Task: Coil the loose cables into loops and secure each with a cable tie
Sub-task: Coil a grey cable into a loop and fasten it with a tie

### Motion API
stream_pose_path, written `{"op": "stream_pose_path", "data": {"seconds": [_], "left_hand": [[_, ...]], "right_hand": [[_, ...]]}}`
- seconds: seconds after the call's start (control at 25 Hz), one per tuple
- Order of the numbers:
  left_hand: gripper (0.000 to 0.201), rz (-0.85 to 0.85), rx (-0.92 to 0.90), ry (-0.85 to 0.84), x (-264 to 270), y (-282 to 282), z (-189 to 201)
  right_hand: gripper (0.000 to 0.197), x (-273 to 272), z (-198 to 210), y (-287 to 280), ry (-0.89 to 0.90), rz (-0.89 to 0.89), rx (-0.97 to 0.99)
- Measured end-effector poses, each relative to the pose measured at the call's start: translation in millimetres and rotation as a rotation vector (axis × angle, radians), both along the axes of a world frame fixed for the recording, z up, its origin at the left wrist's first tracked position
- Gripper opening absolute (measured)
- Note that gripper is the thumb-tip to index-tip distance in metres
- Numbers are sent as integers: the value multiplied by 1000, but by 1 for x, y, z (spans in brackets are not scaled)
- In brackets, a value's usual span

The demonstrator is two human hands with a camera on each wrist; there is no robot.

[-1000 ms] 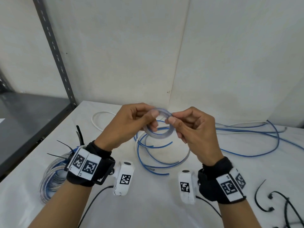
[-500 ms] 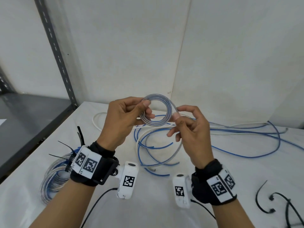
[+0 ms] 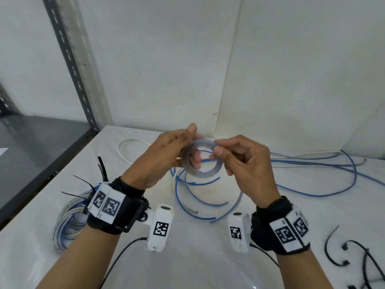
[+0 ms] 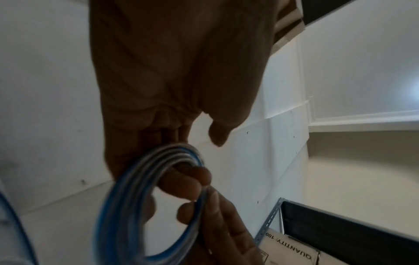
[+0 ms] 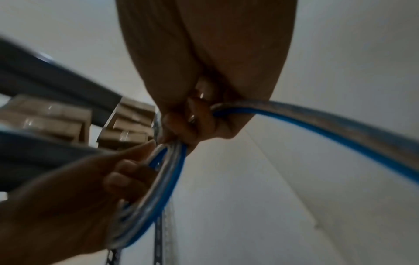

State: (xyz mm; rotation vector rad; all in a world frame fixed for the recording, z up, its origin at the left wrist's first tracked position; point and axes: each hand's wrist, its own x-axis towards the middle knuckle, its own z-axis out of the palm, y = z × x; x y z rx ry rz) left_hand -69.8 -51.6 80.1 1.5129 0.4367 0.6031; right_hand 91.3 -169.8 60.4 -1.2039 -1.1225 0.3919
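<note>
Both hands are raised above the table and clamped on the same small coil (image 3: 200, 161) of clear-and-blue cable, held between them in the air. The left hand (image 3: 164, 157) grips the coil's left side, its fingers curled through the ring and its thumb over the top; the left wrist view shows several turns stacked side by side against those fingers (image 4: 186, 181). The right hand (image 3: 243, 163) pinches the coil's right edge between thumb and forefinger, and in the right wrist view the free length of the cable (image 5: 328, 122) runs off from that hand to the right. Below the hands, on the white table (image 3: 198, 268), loose blue cables (image 3: 187, 207) curve in open arcs, and more blue and white strands (image 3: 325, 163) trail away to the far right. A white cable (image 3: 125, 155) loops on the table at the far left of the hands. At the near left lies a finished coil (image 3: 66, 224) of clear-and-blue cable with black cable ties (image 3: 83, 182) sticking out of it. At the near right edge a few loose black ties (image 3: 337, 253) lie well apart from the hands. A dark shelf (image 3: 37, 147) on a grey slotted upright (image 3: 68, 65) stands to the left of the table, with white walls behind.
</note>
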Motion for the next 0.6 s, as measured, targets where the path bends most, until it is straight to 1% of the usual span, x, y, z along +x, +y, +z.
{"op": "stream_pose_path", "data": {"seconds": [0.04,0.12,0.2,0.28,0.4,0.48,0.6], "left_hand": [[57,-60,-10,66,0,-1,-1],[54,-134,33,179,4,-6,-4],[52,-82,109,237,8,-8,-5],[50,17,97,176,8,-5,-4],[50,107,4,36,2,6,-1],[50,132,-32,-29,0,7,1],[50,138,-161,-152,5,3,4]], "right_hand": [[6,3,1,-3,-81,53,-54],[7,3,1,-5,-199,107,-102],[9,1,0,-4,-215,102,-91],[12,1,1,-3,-191,38,-47],[9,11,4,-5,-145,-57,9],[7,13,5,-5,-97,-64,15],[6,2,2,1,-32,-44,4]]}}
